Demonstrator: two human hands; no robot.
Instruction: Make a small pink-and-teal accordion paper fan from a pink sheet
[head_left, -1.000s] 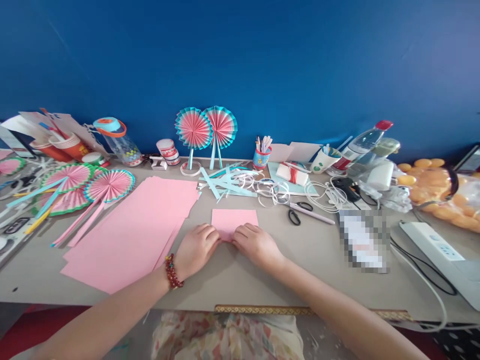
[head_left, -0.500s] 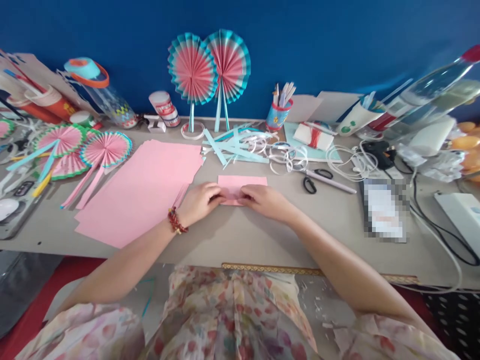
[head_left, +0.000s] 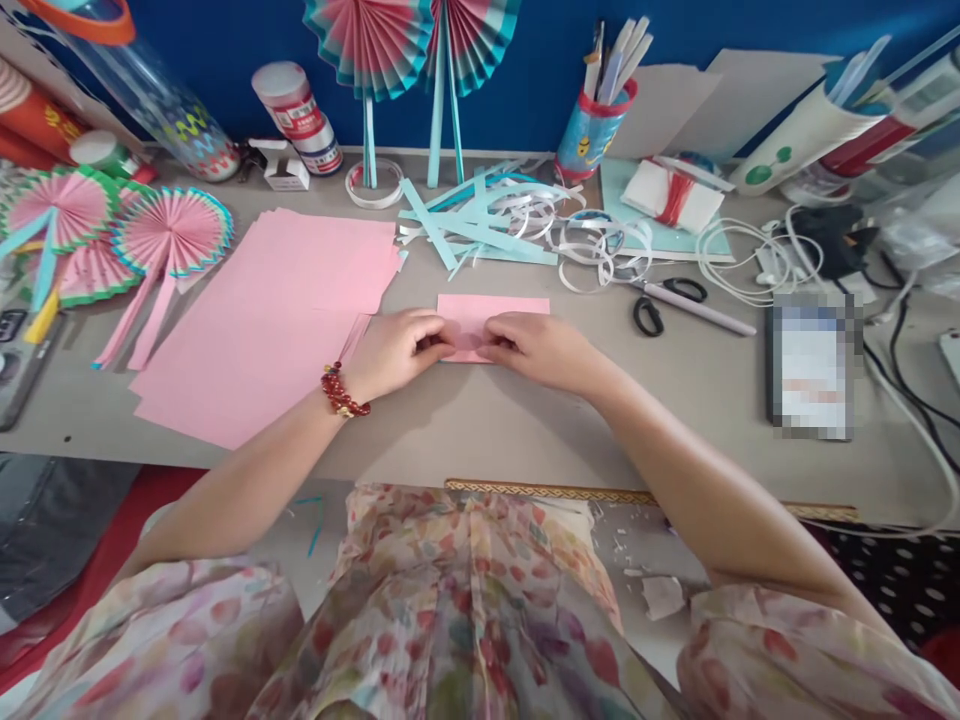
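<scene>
At the centre of the frame, a small pink paper [head_left: 495, 308] lies on the counter [head_left: 480, 430], its near edge pinched by the left hand [head_left: 405, 345] and right hand [head_left: 538, 348]. Larger pink sheets [head_left: 255, 310] spread left of centre; a pleated fan [head_left: 174, 235] lies upper left.

"What sort of place is this?"

"A craft corner: a desk [head_left: 540, 430] against a blue wall [head_left: 217, 60], with stacked pink sheets [head_left: 255, 320], scissors [head_left: 638, 315], cut paper strips [head_left: 495, 243] and pleated paper fans [head_left: 367, 45]."

"At home, or in an office?"

"I can't tell; the pen cup [head_left: 591, 135] and cables [head_left: 772, 245] would suit either."
</scene>
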